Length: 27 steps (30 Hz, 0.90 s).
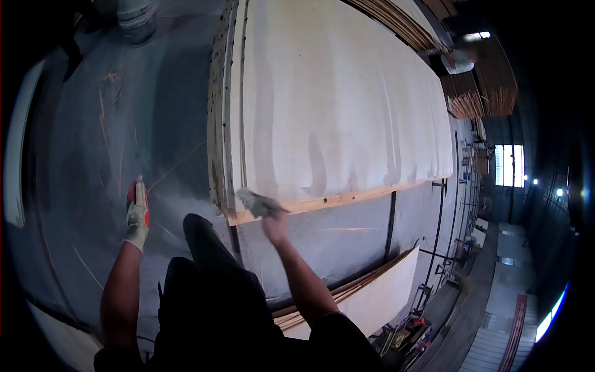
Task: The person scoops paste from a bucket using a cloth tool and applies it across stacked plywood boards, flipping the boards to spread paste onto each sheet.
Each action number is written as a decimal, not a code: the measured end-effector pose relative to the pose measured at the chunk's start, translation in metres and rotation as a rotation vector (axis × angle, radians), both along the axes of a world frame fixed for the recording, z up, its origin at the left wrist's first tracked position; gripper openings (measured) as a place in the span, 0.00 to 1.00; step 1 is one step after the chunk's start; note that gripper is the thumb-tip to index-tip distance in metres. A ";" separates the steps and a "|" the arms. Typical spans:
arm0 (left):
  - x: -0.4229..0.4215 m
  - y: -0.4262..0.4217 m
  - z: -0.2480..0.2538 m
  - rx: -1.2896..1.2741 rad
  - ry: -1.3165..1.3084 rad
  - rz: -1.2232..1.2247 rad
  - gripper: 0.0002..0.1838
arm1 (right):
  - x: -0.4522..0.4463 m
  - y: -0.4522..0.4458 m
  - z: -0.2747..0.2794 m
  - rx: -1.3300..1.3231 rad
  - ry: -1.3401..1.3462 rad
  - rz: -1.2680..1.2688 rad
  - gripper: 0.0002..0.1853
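Observation:
My left hand (137, 212), in a pale work glove with red-orange patches, is held out over the floor left of the stack, fingers stretched out and nothing visible in them. My right hand (259, 203) appears to wear a grey-green glove. It is at the near corner of a large pale wood sheet (347, 118), blurred, so its fingers cannot be made out. The sheet tops a stack whose layered edge (218, 124) runs along the left side. A light wood strip (334, 199) shows along the sheet's near edge. Grey streaks mark its surface.
A pale bucket (136, 22) stands on the dusty floor (68, 167) among wood slivers. More sheets (378, 285) lie to my right. Farther off are tall stacks of boards (496, 74) and a person (458, 60). Another person's dark leg (71, 53) shows at upper left.

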<state>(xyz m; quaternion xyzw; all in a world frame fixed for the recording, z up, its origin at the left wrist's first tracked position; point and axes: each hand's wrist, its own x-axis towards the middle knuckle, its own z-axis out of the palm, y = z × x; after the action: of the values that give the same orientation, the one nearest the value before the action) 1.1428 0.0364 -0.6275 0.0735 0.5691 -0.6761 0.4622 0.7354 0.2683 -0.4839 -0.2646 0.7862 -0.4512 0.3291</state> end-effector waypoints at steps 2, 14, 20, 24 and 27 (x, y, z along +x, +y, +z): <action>-0.024 -0.047 0.031 -0.007 -0.010 -0.059 0.25 | -0.026 -0.013 0.034 -0.147 -0.318 -0.119 0.14; -0.097 -0.517 0.059 -1.019 -2.053 -1.464 0.19 | -0.159 -0.452 0.095 -0.491 -0.603 -0.570 0.25; -0.042 -0.743 0.069 -0.876 -2.086 -1.027 0.14 | -0.196 -0.928 0.248 -0.603 -0.577 -0.057 0.14; -0.089 -0.964 0.181 -0.615 -1.732 -0.789 0.13 | -0.174 -1.337 0.343 -0.457 -0.408 0.381 0.18; -0.109 -1.100 0.174 -0.503 -1.769 -0.679 0.14 | -0.140 -1.575 0.288 -0.206 -0.010 0.862 0.17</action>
<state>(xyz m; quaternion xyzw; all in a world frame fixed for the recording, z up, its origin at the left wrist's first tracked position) 1.0337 -1.0631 -0.4530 0.6129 -0.1949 -0.5756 0.5050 0.5956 -1.3066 -0.1958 -0.5975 0.5532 -0.3500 0.4631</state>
